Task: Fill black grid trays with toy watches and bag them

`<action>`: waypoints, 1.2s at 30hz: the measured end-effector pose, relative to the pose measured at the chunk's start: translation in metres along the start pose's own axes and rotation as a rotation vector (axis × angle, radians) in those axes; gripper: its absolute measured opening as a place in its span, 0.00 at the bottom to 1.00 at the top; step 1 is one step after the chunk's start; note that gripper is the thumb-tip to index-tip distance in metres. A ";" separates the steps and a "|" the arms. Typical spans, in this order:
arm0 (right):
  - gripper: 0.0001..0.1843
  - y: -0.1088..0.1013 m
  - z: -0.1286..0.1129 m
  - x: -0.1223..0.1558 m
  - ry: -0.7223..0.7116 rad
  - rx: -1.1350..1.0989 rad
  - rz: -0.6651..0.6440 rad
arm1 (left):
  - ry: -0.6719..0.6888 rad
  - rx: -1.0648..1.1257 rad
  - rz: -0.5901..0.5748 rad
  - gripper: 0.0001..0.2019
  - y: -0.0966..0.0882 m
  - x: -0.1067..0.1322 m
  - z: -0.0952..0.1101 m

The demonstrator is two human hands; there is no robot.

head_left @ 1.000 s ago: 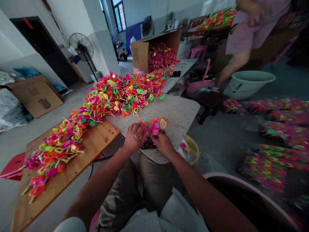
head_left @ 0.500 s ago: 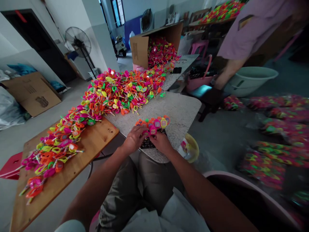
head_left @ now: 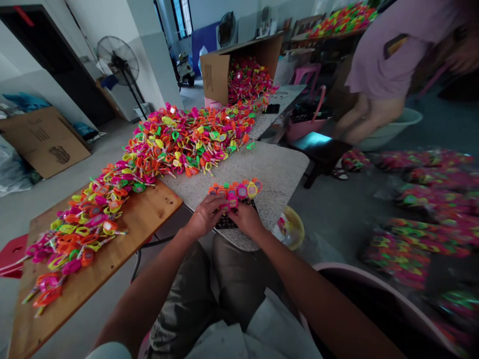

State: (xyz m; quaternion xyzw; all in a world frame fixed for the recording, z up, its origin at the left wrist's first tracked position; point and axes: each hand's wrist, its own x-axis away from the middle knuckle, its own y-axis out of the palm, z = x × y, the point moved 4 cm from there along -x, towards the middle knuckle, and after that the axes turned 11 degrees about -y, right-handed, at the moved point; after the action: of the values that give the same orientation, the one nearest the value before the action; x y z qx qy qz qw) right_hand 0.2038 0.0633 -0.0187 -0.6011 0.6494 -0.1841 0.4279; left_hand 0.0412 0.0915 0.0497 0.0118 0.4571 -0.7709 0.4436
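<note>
A pink toy watch [head_left: 232, 201] is pinched between my two hands over a black openwork tray [head_left: 226, 223]. My left hand [head_left: 204, 215] is closed at the watch's left side, its fingers bent over the tray. From the right, my right hand [head_left: 246, 218] grips the lower edge of the same watch with thumb and fingers; the exact contact is partly hidden. Rows of orange, pink and yellow toy watches [head_left: 252, 188] stand along the tray's far side. The tray lies at the near edge of the speckled stone tabletop [head_left: 279, 167].
A large heap of toy watches [head_left: 187, 139] spreads over the tabletop and a wooden board [head_left: 149, 219]. An open carton [head_left: 216, 77] spills more behind it. At right are a yellow bucket [head_left: 295, 229], a large tub [head_left: 337, 267], bagged goods [head_left: 400, 257] and a person [head_left: 389, 65].
The person at right has straightened and drawn their hand back from the dark stool. My hands stay on the pink watch with hardly any movement. The view has shifted slightly.
</note>
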 end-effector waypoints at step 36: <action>0.13 0.013 -0.028 0.079 -0.263 0.015 0.264 | -1.044 -0.993 0.271 0.15 -0.256 0.138 -0.200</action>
State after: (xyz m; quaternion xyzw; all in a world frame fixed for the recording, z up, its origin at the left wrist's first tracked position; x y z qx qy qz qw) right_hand 0.1812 -0.0161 -0.0391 -0.5261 0.6597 -0.0508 0.5342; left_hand -0.2981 0.1902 0.0526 -0.5030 0.4762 -0.3164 0.6482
